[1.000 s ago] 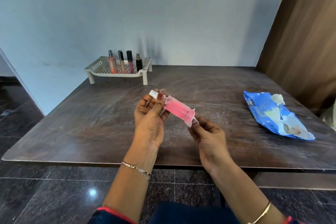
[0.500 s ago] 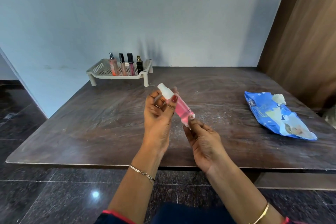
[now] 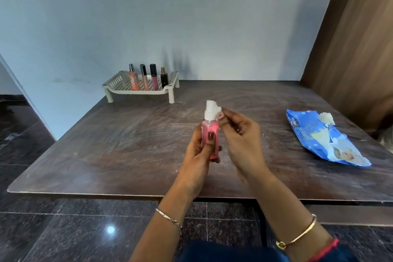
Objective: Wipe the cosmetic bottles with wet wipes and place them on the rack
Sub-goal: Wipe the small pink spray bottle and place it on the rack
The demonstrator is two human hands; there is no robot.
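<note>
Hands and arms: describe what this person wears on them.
The left hand has dark red nail polish, with a thin silver chain bracelet at the wrist. The right hand also has red polish; its wrist carries a gold bangle above a red-edged dark sleeve.

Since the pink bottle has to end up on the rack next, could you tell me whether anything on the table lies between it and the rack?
Nothing visible does. The pink bottle is upright in the left hand, and the table is bare toward the rack. Four bottles fill the rack's right side; its left is free.
</note>
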